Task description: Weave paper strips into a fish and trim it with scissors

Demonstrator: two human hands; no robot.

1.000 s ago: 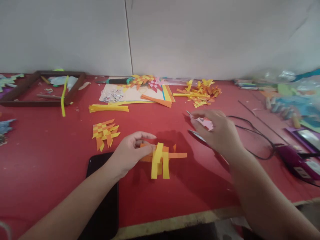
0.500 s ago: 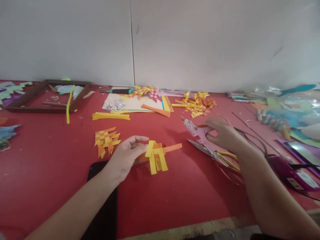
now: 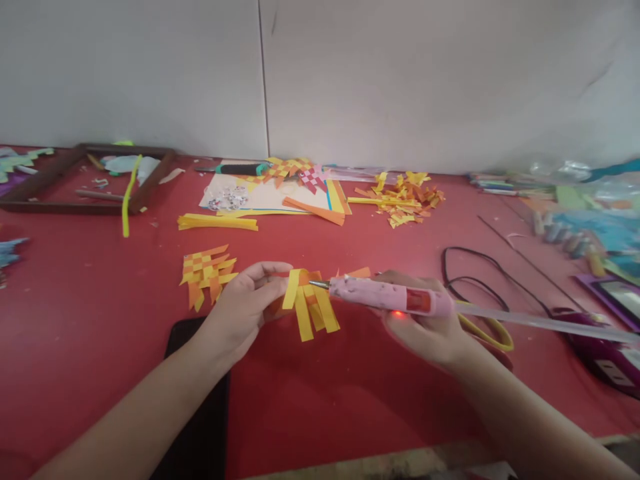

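Note:
Between the thumb and fingers of my left hand [image 3: 250,303] is a piece woven from yellow and orange paper strips [image 3: 313,308], its loose yellow ends hanging down. My right hand [image 3: 425,333] is wrapped round a pink hot glue gun [image 3: 387,295] with a red light lit and a clear glue stick [image 3: 545,323] sticking out behind. The metal nozzle is at the upper part of the woven paper; whether it touches cannot be made out. Scissors with yellow handles [image 3: 493,331] lie partly hidden under my right hand. A finished-looking woven paper fish [image 3: 207,272] lies left of my left hand.
A black phone [image 3: 197,400] lies under my left forearm. Behind are yellow strips [image 3: 217,222], a heap of paper scraps [image 3: 410,200] and a brown frame [image 3: 65,205]. A black cord [image 3: 450,257] and a purple power strip [image 3: 610,367] lie at right.
My right hand has lifted the glue gun off the table beside the scissors and brought it left, nozzle to the woven paper. My left hand keeps its hold on the paper.

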